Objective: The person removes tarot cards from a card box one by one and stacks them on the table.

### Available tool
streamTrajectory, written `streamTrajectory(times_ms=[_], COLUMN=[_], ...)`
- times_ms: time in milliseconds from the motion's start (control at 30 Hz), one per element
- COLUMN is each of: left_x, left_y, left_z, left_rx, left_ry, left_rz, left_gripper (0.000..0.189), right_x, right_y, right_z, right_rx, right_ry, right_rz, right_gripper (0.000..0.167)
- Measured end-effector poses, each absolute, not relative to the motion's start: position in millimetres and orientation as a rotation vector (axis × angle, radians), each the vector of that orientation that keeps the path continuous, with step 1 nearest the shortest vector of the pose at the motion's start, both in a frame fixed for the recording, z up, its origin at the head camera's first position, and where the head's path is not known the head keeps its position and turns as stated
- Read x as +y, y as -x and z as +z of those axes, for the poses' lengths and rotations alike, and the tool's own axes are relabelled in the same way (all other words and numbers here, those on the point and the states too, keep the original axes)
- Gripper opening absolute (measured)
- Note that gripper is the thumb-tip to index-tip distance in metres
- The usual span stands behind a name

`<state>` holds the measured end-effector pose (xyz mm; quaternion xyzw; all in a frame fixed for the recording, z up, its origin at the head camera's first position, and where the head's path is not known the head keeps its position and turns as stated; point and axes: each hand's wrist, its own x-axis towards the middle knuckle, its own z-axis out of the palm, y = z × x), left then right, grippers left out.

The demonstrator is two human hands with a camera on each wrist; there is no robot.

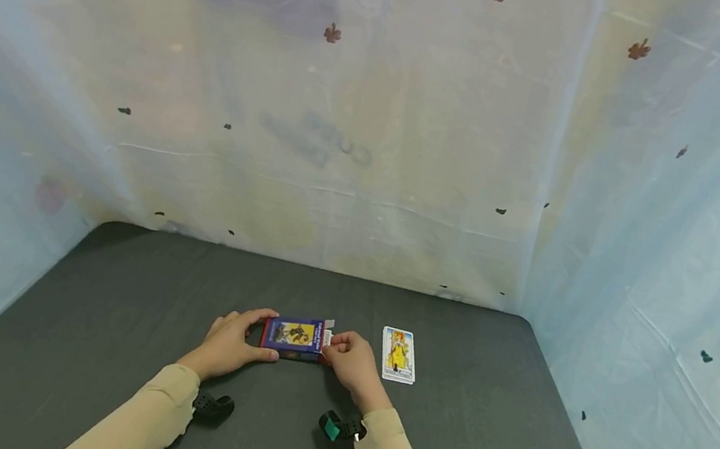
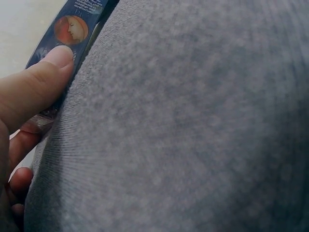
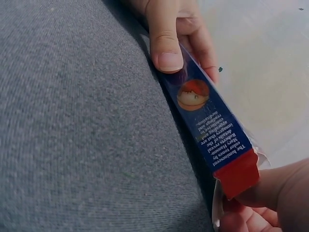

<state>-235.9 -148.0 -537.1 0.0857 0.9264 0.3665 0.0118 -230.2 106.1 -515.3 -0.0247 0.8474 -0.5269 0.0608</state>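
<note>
A blue and red card box (image 1: 295,334) with a yellow picture on its face lies flat in the head view. My left hand (image 1: 228,345) grips its left end, thumb on the near side and fingers on the far side. At the opposite end, where pale flaps stick out, my right hand (image 1: 353,365) pinches the box's edge between curled fingers and thumb. The right wrist view shows a red end flap (image 3: 236,174) bent out, with the right thumb behind it. Just right of that hand lies a stack of picture cards (image 1: 399,355), a yellow-robed figure on top.
The dark grey cloth-covered table (image 1: 269,438) runs back to a pale translucent curtain (image 1: 361,217) with small leaf shapes. Similar sheeting hangs on both sides. Black straps, one with a green piece (image 1: 331,430), are on the wrists.
</note>
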Motion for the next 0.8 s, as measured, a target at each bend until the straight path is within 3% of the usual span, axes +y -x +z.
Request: streamTrajectory(times_ms=[800], left_x=[-147.5], left_y=[237.8], left_z=[-542.5], left_rx=[2.895], left_ry=[-0.266], left_rz=[1.143], left_gripper=[0.083], right_x=[124.0], right_y=[229.7], right_z=[-511.5], right_rx=[2.536], right_ry=[-0.031], right_rz=[-1.732], right_gripper=[0.022])
